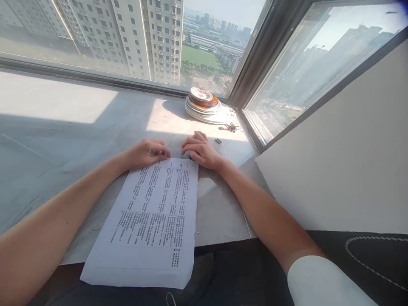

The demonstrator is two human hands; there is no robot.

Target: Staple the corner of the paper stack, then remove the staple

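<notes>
A stack of printed paper sheets lies on the pale marble ledge, its lower end hanging over the front edge. My left hand rests at the top edge of the paper, fingers curled and thumb and fingertips closed at the edge. At the top right corner is my right hand, its fingers bent down over a small dark thing that is mostly hidden. Just beyond my right hand lies a small dark grey piece, too small to name.
Near the window corner stands a stack of plates and round dishes. A bunch of keys lies in front of it. Window panes and a white wall border the marble ledge. A pale cord hangs at right.
</notes>
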